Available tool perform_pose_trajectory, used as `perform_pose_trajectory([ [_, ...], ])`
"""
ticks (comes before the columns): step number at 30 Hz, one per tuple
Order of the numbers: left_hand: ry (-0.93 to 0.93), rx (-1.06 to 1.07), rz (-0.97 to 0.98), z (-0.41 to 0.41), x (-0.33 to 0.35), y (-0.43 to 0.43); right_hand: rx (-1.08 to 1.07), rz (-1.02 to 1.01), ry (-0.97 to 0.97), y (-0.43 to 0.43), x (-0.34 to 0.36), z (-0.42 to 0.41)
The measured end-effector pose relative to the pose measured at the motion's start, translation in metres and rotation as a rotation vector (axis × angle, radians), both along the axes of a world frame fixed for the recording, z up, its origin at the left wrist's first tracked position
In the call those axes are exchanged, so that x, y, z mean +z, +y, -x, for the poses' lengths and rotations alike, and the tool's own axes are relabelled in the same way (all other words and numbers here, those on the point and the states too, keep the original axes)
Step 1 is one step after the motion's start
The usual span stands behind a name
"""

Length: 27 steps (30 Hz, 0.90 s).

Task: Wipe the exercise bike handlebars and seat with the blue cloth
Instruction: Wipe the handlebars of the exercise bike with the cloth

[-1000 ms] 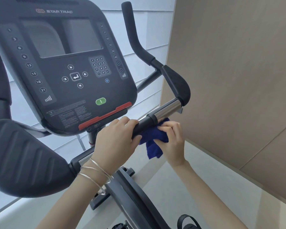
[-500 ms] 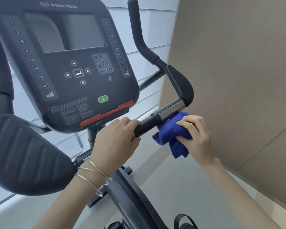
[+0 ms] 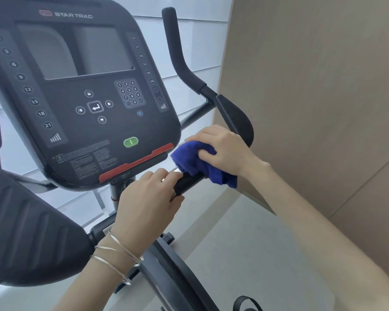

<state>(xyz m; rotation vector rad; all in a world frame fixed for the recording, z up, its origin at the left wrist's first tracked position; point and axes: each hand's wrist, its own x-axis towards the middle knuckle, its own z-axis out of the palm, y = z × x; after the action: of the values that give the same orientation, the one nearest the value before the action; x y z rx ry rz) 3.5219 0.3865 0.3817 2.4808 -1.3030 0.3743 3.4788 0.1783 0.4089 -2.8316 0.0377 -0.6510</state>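
Grey matte floor (image 3: pixel 245 254) fills the lower right of the frame. A tan wood-grain wall (image 3: pixel 312 86) closes the right side, and glossy white panels (image 3: pixel 200 41) run behind the bike at upper centre. The console (image 3: pixel 88 131) at upper left is black, smooth and round-cornered, with a dark screen, a keypad, a green button and a red strip; its top and left edges are cut off. The handlebar shows as a round black bar (image 3: pixel 189 181) at centre, a broad ribbed pad (image 3: pixel 32 232) at lower left and a bent, matte horn (image 3: pixel 177 52) rising at upper centre. The cloth (image 3: pixel 193 158), blue, fuzzy and bunched, lies over the bar at centre right with a tail hanging below. The right hand (image 3: pixel 222 149) sits on top, fingers curled into the cloth, clamping it to the bar. The left hand (image 3: pixel 148 198) wraps the bar just left of the cloth, fingers closed round it, with thin silver bangles (image 3: pixel 117 257) at the wrist. The bar under the cloth is hidden. A black loop (image 3: pixel 245 304) at the bottom edge is cut off and cannot be identified.
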Motion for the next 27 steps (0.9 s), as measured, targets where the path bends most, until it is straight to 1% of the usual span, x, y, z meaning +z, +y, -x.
perform_pose_trajectory([
  [1,0.004,0.004,0.000,0.000,0.000,0.000,-0.001,0.022,-0.014,-0.001,-0.002,-0.003],
  [3,0.015,0.009,-0.001,0.000,0.000,0.001,-0.046,0.000,-0.051,-0.015,-0.004,0.001],
  [6,0.022,0.005,-0.010,-0.001,0.000,0.000,-0.203,-0.020,-0.079,-0.049,-0.003,0.014],
  [7,0.033,0.004,-0.005,0.000,0.000,0.000,-0.224,-0.008,-0.088,-0.052,-0.004,0.016],
  [9,0.047,0.006,0.005,0.001,0.001,0.000,-0.209,0.041,-0.142,-0.042,-0.007,0.016],
  [12,0.027,0.011,-0.010,0.003,0.001,-0.002,-0.089,0.086,-0.239,-0.014,-0.019,0.021],
  [14,0.021,0.017,-0.008,0.003,0.001,-0.005,-0.037,0.114,-0.255,-0.005,-0.026,0.030],
  [18,-0.035,-0.011,-0.053,0.006,0.003,-0.015,-0.137,0.147,-0.266,-0.002,-0.030,0.054],
  [20,-0.048,-0.076,-0.040,0.011,0.005,-0.018,-0.199,0.201,-0.275,0.003,-0.037,0.073],
  [22,-0.066,-0.199,-0.011,0.017,0.003,-0.018,-0.266,0.202,-0.239,0.010,-0.049,0.097],
  [24,-0.083,-0.328,0.036,0.023,-0.006,-0.018,-0.363,0.144,-0.204,0.020,-0.064,0.126],
  [27,0.008,-0.476,-0.020,0.036,-0.031,-0.023,-0.503,0.058,-0.154,0.042,-0.089,0.172],
])
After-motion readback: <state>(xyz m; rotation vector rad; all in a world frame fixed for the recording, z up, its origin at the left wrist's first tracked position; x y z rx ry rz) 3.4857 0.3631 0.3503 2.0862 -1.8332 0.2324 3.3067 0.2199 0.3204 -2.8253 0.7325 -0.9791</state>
